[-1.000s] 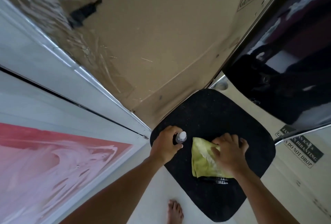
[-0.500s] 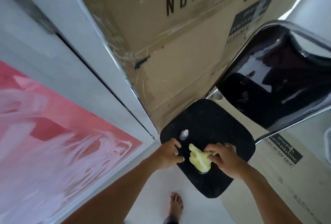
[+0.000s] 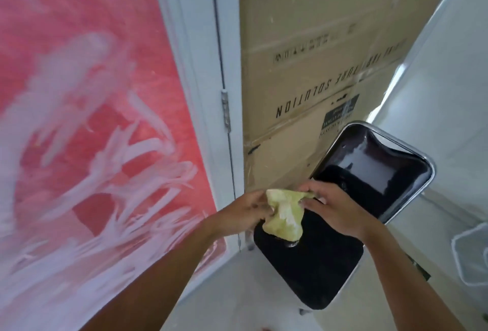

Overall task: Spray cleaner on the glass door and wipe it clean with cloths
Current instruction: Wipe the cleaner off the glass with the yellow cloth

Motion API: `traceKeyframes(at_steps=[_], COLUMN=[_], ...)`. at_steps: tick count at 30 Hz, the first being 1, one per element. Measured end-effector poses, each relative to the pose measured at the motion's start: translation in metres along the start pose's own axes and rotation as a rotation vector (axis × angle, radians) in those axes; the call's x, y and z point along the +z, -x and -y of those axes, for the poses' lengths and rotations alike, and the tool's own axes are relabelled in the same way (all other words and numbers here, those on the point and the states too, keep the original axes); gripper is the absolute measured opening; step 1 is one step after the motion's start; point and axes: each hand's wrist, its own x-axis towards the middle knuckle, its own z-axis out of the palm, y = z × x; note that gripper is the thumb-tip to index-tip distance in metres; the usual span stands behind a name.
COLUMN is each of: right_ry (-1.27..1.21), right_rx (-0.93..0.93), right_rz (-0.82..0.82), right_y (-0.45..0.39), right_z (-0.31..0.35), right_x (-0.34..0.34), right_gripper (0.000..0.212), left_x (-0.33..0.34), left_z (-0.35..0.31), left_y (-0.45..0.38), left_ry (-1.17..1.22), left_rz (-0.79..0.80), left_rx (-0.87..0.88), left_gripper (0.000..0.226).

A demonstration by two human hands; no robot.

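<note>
Above the black chair seat (image 3: 311, 264), both hands hold a yellow-green cloth (image 3: 284, 215): left hand (image 3: 244, 211) and right hand (image 3: 336, 210) each have their grip pinched on it. Door glass (image 3: 87, 132), smeared white, stands left.

There is only one view, from a camera worn on the person's head, and it looks forward and down along both forearms. It is near to the hands, which come in from the lower edge and meet at the middle over a black chair (image 3: 311, 272). The glass door (image 3: 87, 132) fills the left side, at a slant.
</note>
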Motion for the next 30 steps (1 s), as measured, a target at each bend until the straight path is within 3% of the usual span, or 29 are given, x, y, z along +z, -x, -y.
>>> traceKeyframes(at_steps=[3, 10, 14, 17, 20, 24, 30], right_ry=[-0.012, -0.093, -0.183, -0.356, -0.491, -0.51, -0.581], right_rx=[-0.048, -0.158, -0.203, -0.258, -0.354, -0.489, -0.704], right_rz=[-0.133, -0.381, -0.565, -0.64, -0.56, -0.531, -0.648], right_y=[0.009, 0.033, 0.031, 0.029, 0.027, 0.022, 0.002], right_z=[0.055, 0.175, 0.235, 0.283, 0.334, 0.397, 0.467], right_x=[0.009, 0.064, 0.108, 0.139, 0.161, 0.167, 0.126], right_gripper=[0.02, 0.016, 0.013, 0.014, 0.011, 0.027, 0.012], left_x=[-0.017, -0.056, -0.084, -0.103, -0.123, -0.153, -0.189], left_z=[-0.015, -0.059, -0.081, -0.099, -0.124, -0.163, -0.235], left_y=[0.046, 0.159, 0.214, 0.252, 0.281, 0.312, 0.357], left_ry=[0.055, 0.186, 0.103, 0.022, -0.099, -0.231, -0.304], left_rz=[-0.084, -0.493, -0.631, -0.674, -0.732, -0.809, -0.69], left_rx=[0.054, 0.255, 0.44, 0.529, 0.617, 0.701, 0.783], left_gripper=[0.01, 0.012, 0.012, 0.016, 0.011, 0.022, 0.037])
